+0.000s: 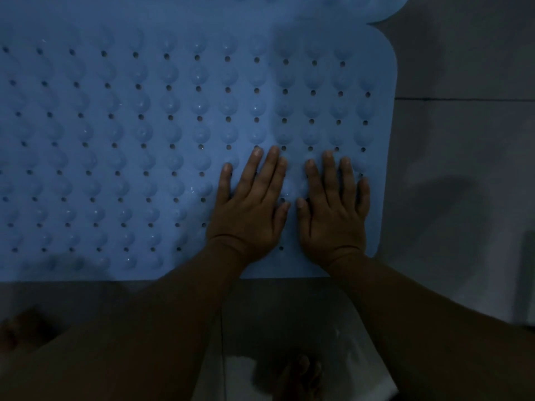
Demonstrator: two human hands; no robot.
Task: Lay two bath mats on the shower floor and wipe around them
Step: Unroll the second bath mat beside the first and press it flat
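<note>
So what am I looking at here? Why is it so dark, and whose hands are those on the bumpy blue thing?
There is no machine here, just a person. The single picture comes from a camera worn on the person's head, looking down, so you see their own arms reaching forward. The bumpy blue thing is a rubber bath mat with rows of round bumps and little holes. It lies on a grey tiled floor; the light is dim. The left hand and the right hand lie flat on the mat near its right end, side by side, fingers spread. They hold nothing; they look like they are pressing the mat down. At the top edge, part of a second blue mat seems to show. At the bottom, toes peek in.
</note>
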